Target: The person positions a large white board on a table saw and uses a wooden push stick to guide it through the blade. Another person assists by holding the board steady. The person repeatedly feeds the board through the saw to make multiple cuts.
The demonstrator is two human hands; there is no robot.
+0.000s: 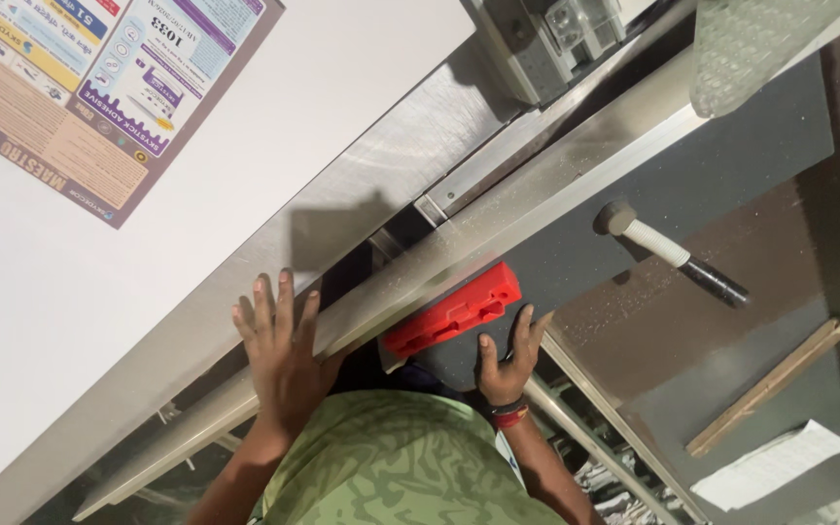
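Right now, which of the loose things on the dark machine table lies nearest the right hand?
The red plastic block; the right hand rests just below it. The threaded handle, wooden strip and paper sheet lie farther away.

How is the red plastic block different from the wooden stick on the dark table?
The red plastic block is thick, bright and ribbed; the wooden stick is thin, pale brown and plain. The block lies beside the metal rail, close to the right hand; the stick lies far from both hands, near a white paper. Both lie flat at a similar slant.

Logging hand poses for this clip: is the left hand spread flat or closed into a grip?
Spread flat. The left hand lies palm-down with fingers extended and apart on the long metal rail, curled around nothing.
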